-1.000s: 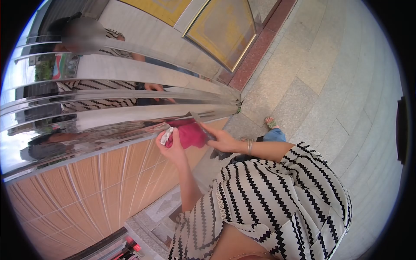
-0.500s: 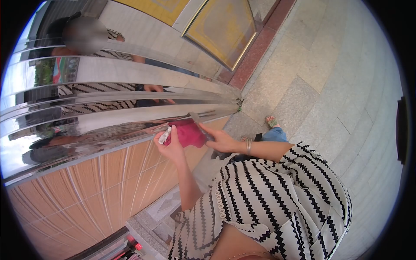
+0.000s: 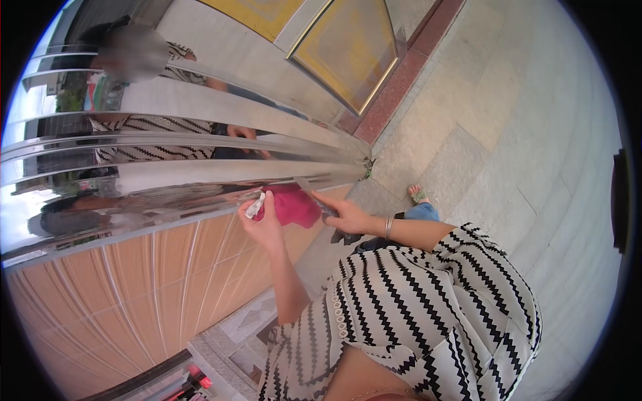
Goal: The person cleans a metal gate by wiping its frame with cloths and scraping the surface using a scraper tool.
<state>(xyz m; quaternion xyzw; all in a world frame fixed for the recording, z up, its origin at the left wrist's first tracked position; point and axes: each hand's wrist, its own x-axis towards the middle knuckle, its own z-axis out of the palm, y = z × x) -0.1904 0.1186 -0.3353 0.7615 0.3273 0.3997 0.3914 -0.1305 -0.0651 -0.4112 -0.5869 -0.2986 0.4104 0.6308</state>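
Observation:
In the head view, my left hand (image 3: 263, 224) is closed around a bunched magenta cloth (image 3: 294, 206), with a crumpled white scrap (image 3: 255, 206) between its thumb and fingers. The cloth lies against the lower edge of the shiny metal panel (image 3: 167, 200). My right hand (image 3: 344, 217) grips the dark handle of a flat-bladed scraper (image 3: 307, 185), index finger stretched along it. Its grey blade points up and left, close to the metal beside the cloth. Fingers and cloth hide part of the tool.
Orange-tan ribbed tiles (image 3: 154, 274) face the wall below the metal. A gold-framed yellow panel (image 3: 348, 53) stands beyond a red stone strip (image 3: 401, 87). Stone paving (image 3: 481, 154) runs along the right. Assorted items, one red (image 3: 199, 375), lie at the lower left.
The view has shifted slightly. Both hands stay close together at the metal edge, and the grips on the cloth and the scraper look the same.

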